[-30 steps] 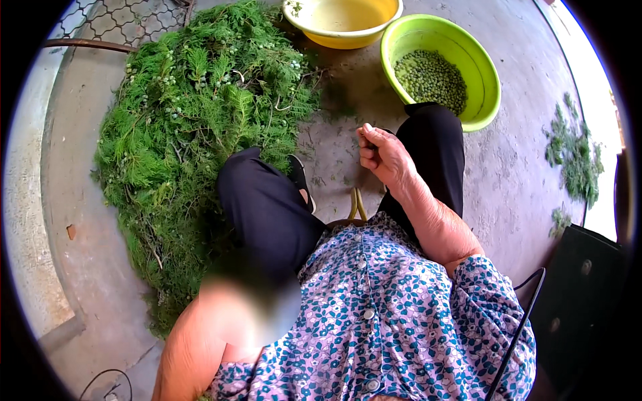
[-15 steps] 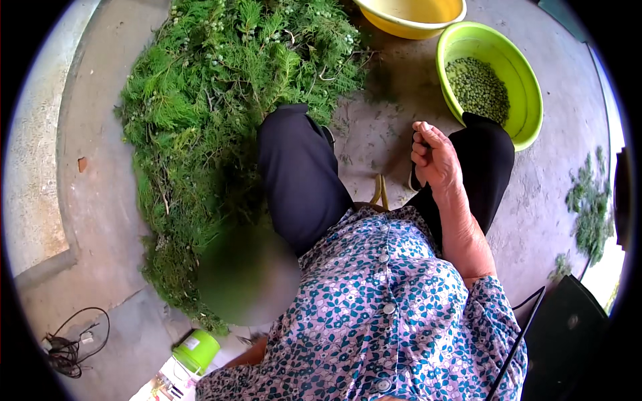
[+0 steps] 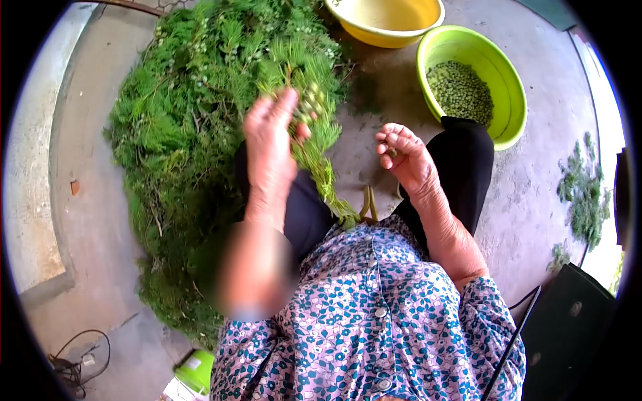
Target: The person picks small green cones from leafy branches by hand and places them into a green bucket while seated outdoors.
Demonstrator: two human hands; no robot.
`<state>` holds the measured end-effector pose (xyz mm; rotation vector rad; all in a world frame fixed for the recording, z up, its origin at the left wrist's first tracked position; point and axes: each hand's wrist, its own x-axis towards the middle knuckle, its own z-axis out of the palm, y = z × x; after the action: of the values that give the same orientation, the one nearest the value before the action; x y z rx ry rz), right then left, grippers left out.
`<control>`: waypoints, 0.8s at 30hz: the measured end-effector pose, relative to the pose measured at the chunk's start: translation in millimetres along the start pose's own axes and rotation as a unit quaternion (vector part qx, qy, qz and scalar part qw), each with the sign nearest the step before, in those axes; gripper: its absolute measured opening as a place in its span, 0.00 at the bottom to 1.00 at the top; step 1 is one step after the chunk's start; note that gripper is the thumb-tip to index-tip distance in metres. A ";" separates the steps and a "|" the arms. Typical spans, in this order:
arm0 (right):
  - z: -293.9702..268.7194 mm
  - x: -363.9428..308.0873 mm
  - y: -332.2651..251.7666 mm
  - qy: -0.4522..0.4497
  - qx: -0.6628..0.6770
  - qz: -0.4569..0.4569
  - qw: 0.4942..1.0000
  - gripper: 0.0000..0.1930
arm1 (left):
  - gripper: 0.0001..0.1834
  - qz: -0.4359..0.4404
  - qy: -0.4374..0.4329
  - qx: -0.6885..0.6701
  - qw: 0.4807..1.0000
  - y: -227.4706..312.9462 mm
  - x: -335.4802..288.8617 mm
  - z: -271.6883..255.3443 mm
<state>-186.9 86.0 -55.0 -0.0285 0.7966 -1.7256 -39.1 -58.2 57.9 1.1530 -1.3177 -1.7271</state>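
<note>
Two hands work over our lap. Left of both, a heap of feathery green plants (image 3: 180, 127) covers the ground. Our left hand (image 3: 271, 144) grips a leafy sprig (image 3: 314, 134) bearing small green pods. Our right hand (image 3: 404, 157) curls loosely, fingertips pinched. Beyond it sits a green bowl (image 3: 505, 87) of shelled peas (image 3: 460, 90), a yellow bowl (image 3: 384, 20) alongside.

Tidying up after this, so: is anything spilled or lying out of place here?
Yes: loose green sprigs lie scattered on the concrete, right of the green bowl and apart from the big pile of branches. Both bowls sit upright, nothing spilled.
</note>
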 end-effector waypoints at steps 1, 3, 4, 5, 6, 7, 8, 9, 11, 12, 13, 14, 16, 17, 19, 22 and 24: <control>5.0 -0.5 0.4 -0.035 0.015 0.004 0.999 0.06 | 0.10 0.000 0.018 -0.017 1.000 -13.5 -5.7 -4.2; 10.7 -4.7 -2.1 -0.010 0.008 -0.013 1.000 0.04 | 0.09 0.006 -0.019 -0.055 0.998 -38.6 -14.9 -5.3; 11.7 -5.2 -2.7 0.003 0.015 -0.028 0.999 0.05 | 0.08 0.001 -0.010 -0.065 0.998 -45.9 -18.9 -4.4; 9.9 -4.7 -4.6 0.004 0.014 -0.030 0.999 0.05 | 0.08 -0.007 -0.010 -0.076 0.997 -51.6 -21.5 -3.8; 8.8 -4.3 -6.6 -0.034 0.010 -0.019 0.999 0.06 | 0.08 -0.015 -0.011 -0.086 0.996 -55.9 -23.4 -2.6; 10.5 -4.5 -9.0 -0.072 0.006 -0.008 0.997 0.07 | 0.08 -0.012 -0.017 -0.084 0.996 -58.2 -25.4 -1.0; 16.7 -6.4 -6.0 0.002 -0.047 -0.019 0.999 0.07 | 0.07 -0.017 -0.027 -0.071 0.997 -58.4 -28.8 0.8; 25.3 -9.0 -5.8 0.008 -0.098 -0.026 0.995 0.06 | 0.07 -0.026 -0.036 -0.068 0.997 -59.9 -31.0 2.6; 39.5 -13.2 -1.0 -0.002 -0.164 -0.052 0.985 0.07 | 0.07 -0.050 -0.039 -0.056 0.996 -60.9 -35.4 6.1; 44.6 -14.7 0.7 -0.008 -0.169 -0.045 0.985 0.08 | 0.07 -0.052 -0.051 -0.045 0.996 -62.7 -37.5 5.6; 47.8 -15.0 4.2 -0.012 -0.202 -0.069 0.977 0.08 | 0.07 -0.058 -0.056 -0.042 0.996 -64.0 -38.9 5.4; 49.9 -15.3 6.8 -0.016 -0.235 -0.092 0.968 0.09 | 0.07 -0.063 -0.060 -0.039 0.995 -65.4 -40.0 5.3; 48.4 -12.3 12.5 -0.034 -0.303 -0.124 0.944 0.10 | 0.07 -0.075 -0.083 -0.046 0.993 -67.7 -41.8 1.9; 48.4 -11.8 13.3 -0.044 -0.307 -0.120 0.943 0.11 | 0.07 -0.088 -0.104 -0.054 0.989 -68.1 -41.9 0.4; 47.8 -11.8 13.0 -0.054 -0.312 -0.116 0.942 0.11 | 0.07 -0.102 -0.114 -0.050 0.987 -65.1 -42.0 -0.3; 45.8 -11.8 10.5 -0.057 -0.321 -0.060 0.943 0.10 | 0.07 -0.114 -0.114 -0.040 0.986 -61.2 -42.3 -0.4; 46.8 -11.5 8.1 -0.085 -0.367 -0.086 0.922 0.09 | 0.07 -0.111 -0.138 0.001 0.984 -60.6 -41.7 -1.8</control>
<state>-156.9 72.3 -19.0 -0.7672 1.2966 -1.4643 -21.2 -5.7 9.6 1.1266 -1.3925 -2.1109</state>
